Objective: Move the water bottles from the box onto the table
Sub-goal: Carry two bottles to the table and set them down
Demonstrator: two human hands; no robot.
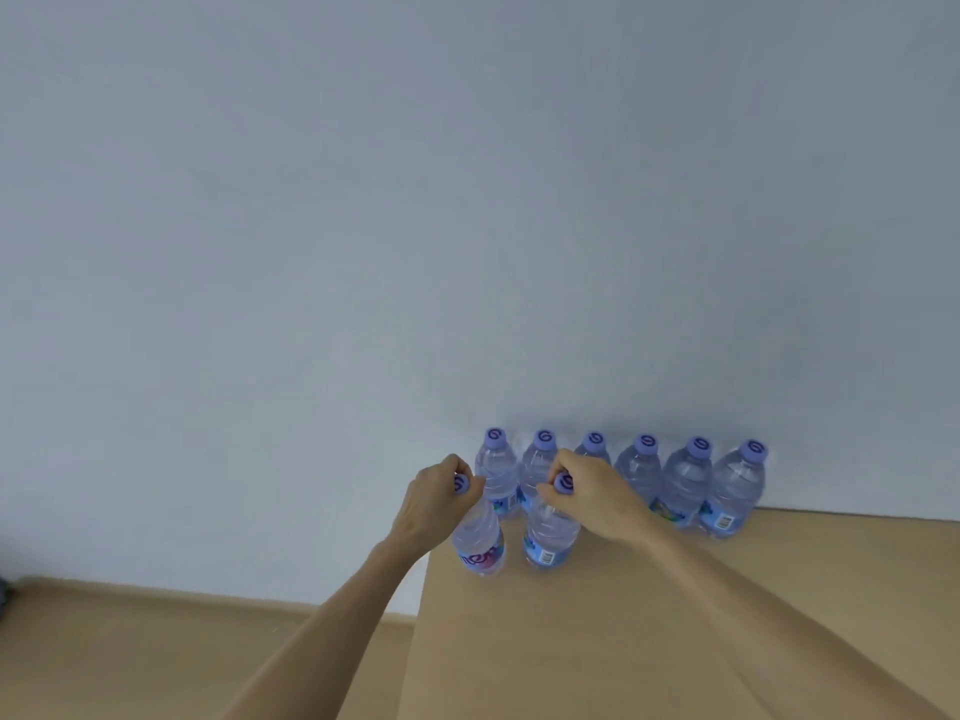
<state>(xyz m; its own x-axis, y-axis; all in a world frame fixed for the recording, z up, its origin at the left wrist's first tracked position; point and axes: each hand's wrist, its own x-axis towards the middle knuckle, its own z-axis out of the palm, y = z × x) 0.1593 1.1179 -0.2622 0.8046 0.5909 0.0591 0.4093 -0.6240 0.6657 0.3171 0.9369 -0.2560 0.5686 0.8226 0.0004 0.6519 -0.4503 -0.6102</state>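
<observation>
— What can't you make out from your head camera?

— Your left hand (436, 504) covers the neck of the left front bottle (480, 543); your right hand (597, 498) hides the shoulder of the right front bottle (550, 537) and most of the third back-row bottle (594, 445).

— And the edges?

— The table (675, 615) runs off the right and bottom edges, both forearms too. A dark object (4, 595) at the left edge is cut off, unidentifiable. Label print is too blurred to read.

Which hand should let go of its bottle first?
Probably the right hand: its bottle looks upright and well in on the table. The left hand holds a tilted bottle near the table's left edge.
</observation>
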